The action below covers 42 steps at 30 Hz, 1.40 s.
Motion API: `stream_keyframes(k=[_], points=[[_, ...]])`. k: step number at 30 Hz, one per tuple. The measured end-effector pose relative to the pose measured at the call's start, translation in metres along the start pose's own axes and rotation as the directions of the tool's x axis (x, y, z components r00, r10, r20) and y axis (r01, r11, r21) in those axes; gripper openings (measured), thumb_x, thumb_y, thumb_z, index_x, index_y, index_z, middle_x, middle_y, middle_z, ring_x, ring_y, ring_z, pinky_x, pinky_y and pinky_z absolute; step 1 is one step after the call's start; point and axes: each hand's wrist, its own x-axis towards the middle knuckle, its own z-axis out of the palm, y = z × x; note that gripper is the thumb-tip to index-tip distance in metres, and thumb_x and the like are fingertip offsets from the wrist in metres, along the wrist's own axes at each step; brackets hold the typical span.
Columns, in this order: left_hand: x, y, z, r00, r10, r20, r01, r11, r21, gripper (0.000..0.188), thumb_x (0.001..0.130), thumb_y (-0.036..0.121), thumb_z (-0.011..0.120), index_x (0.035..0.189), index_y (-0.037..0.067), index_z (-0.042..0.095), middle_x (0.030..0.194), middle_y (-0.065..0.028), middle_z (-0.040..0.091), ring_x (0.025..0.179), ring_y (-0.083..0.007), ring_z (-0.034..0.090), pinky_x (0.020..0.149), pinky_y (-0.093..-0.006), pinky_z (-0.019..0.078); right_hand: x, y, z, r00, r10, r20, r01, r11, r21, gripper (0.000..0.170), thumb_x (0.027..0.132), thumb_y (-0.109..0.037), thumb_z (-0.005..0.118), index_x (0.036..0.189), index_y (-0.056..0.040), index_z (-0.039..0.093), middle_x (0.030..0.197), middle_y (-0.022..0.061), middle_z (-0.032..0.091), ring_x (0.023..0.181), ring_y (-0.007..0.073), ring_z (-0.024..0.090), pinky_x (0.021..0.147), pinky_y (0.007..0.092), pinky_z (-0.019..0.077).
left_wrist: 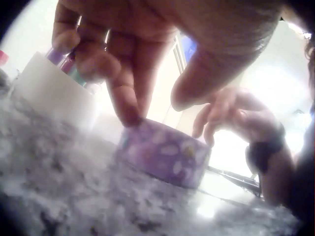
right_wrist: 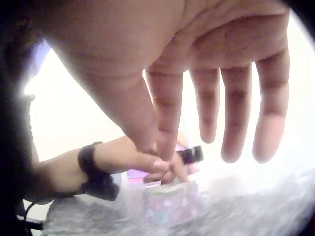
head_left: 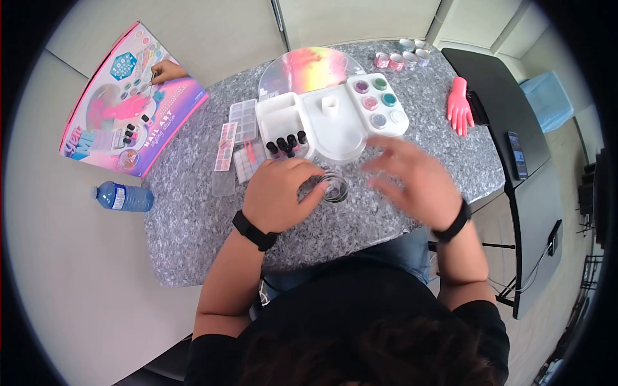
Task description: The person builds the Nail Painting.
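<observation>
A short, ring-like roll with a purple patterned side [left_wrist: 165, 155] stands on the grey speckled table just in front of the person; from above its coiled edges [head_left: 336, 188] show. The left hand [head_left: 278, 192] is at its left side, one fingertip at the rim and the thumb just over it in the left wrist view. Off to the right, the right hand [head_left: 415, 183] is raised and slightly blurred, holding nothing. Its fingers [right_wrist: 236, 118] hang down, apart from the roll. Black-capped bottles [head_left: 288, 145] stand in the white tray [head_left: 309, 152] beyond the left hand.
The tray holds colored pots [head_left: 369, 103]. Beside it lie clear compartment boxes [head_left: 243, 122] and a sticker sheet [head_left: 225, 147]. Farther out are an iridescent disc [head_left: 312, 67], several small rolls [head_left: 409, 61], a pink model hand [head_left: 459, 106], a box [head_left: 129, 103] and a water bottle [head_left: 124, 196].
</observation>
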Motion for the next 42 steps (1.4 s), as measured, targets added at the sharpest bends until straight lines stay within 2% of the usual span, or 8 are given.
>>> stream_keyframes(k=[8, 15, 19, 22, 27, 31, 34, 42], points=[[0.003, -0.001, -0.003, 0.997, 0.041, -0.065, -0.047, 0.993, -0.105, 0.013, 0.094, 0.016, 0.078, 0.104, 0.01, 0.08, 0.117, -0.0067, 0.079, 0.101, -0.0283, 0.074, 0.09, -0.0398, 0.0548, 0.122, 0.227, -0.051, 0.942, 0.294, -0.161, -0.335, 0.804, -0.492, 0.041, 0.096, -0.04, 0.074, 0.132, -0.0202, 0.075, 0.133, 0.015, 0.071, 0.131, 0.0392, 0.062, 0.113, 0.0504, 0.049], [0.006, -0.007, -0.012, 0.989, 0.069, -0.133, -0.087, 0.987, -0.133, 0.014, 0.094, 0.013, 0.076, 0.107, 0.011, 0.082, 0.129, -0.0089, 0.076, 0.104, -0.0292, 0.074, 0.091, -0.0394, 0.0567, 0.188, 0.341, -0.044, 0.774, 0.622, -0.117, -0.619, 0.707, -0.341, 0.04, 0.094, -0.03, 0.061, 0.13, -0.0248, 0.077, 0.122, 0.0095, 0.08, 0.114, 0.0334, 0.074, 0.105, 0.0447, 0.0558], [0.006, -0.012, -0.014, 0.99, 0.069, -0.124, -0.087, 0.986, -0.144, 0.014, 0.095, 0.012, 0.076, 0.107, 0.01, 0.081, 0.13, -0.0102, 0.076, 0.105, -0.0293, 0.074, 0.09, -0.0389, 0.0579, 0.214, 0.38, -0.028, 0.796, 0.603, 0.053, -0.417, 0.61, -0.674, 0.032, 0.101, -0.03, 0.057, 0.12, -0.0195, 0.081, 0.125, 0.0081, 0.079, 0.117, 0.0289, 0.073, 0.103, 0.0401, 0.0557], [0.007, -0.016, -0.011, 0.988, 0.097, -0.122, -0.117, 0.979, -0.168, 0.013, 0.095, 0.012, 0.076, 0.107, 0.009, 0.081, 0.129, -0.01, 0.076, 0.106, -0.0293, 0.074, 0.09, -0.0394, 0.058, 0.225, 0.562, -0.002, 0.912, 0.398, 0.096, -0.236, 0.704, -0.67, 0.032, 0.102, -0.023, 0.056, 0.12, -0.0135, 0.081, 0.125, 0.012, 0.078, 0.117, 0.0308, 0.073, 0.105, 0.0398, 0.0549], [0.005, -0.013, -0.007, 0.987, 0.109, -0.117, -0.126, 0.98, -0.153, 0.012, 0.094, 0.013, 0.077, 0.106, 0.01, 0.081, 0.128, -0.0074, 0.076, 0.104, -0.0286, 0.073, 0.087, -0.0398, 0.0567, 0.226, 0.358, -0.059, 0.868, 0.463, -0.182, -0.497, 0.807, -0.318, 0.033, 0.103, -0.016, 0.055, 0.124, -0.0047, 0.078, 0.129, 0.022, 0.075, 0.122, 0.0375, 0.07, 0.109, 0.0436, 0.0514], [0.004, -0.009, -0.005, 0.989, 0.119, -0.093, -0.128, 0.987, -0.097, 0.012, 0.093, 0.018, 0.078, 0.104, 0.012, 0.08, 0.11, -0.005, 0.078, 0.096, -0.0282, 0.072, 0.083, -0.0414, 0.0553, 0.18, 0.247, -0.079, 0.949, 0.069, -0.308, -0.144, 0.963, -0.228, 0.034, 0.1, -0.005, 0.053, 0.125, -0.0022, 0.076, 0.131, 0.0219, 0.074, 0.138, 0.0442, 0.059, 0.12, 0.0416, 0.0451], [0.003, -0.006, -0.002, 0.995, 0.093, -0.036, -0.096, 0.991, -0.092, 0.012, 0.094, 0.019, 0.079, 0.104, 0.012, 0.081, 0.1, -0.0056, 0.078, 0.094, -0.0289, 0.071, 0.083, -0.0415, 0.0552, 0.093, 0.139, -0.058, 0.966, -0.137, -0.218, 0.041, 0.918, -0.395, 0.041, 0.095, 0.007, 0.058, 0.13, -0.009, 0.071, 0.133, 0.016, 0.07, 0.149, 0.0395, 0.05, 0.126, 0.0695, 0.0277], [0.001, -0.008, 0.006, 0.999, 0.022, -0.036, -0.025, 0.996, -0.089, 0.015, 0.093, 0.022, 0.081, 0.103, 0.011, 0.081, 0.095, -0.0069, 0.077, 0.081, -0.0263, 0.07, 0.076, -0.0391, 0.0546, -0.049, 0.015, -0.01, 0.986, 0.157, 0.049, -0.15, 0.981, -0.123, 0.046, 0.088, 0.008, 0.057, 0.128, -0.0066, 0.072, 0.133, 0.0103, 0.069, 0.151, 0.0382, 0.047, 0.131, 0.0686, 0.0107]])
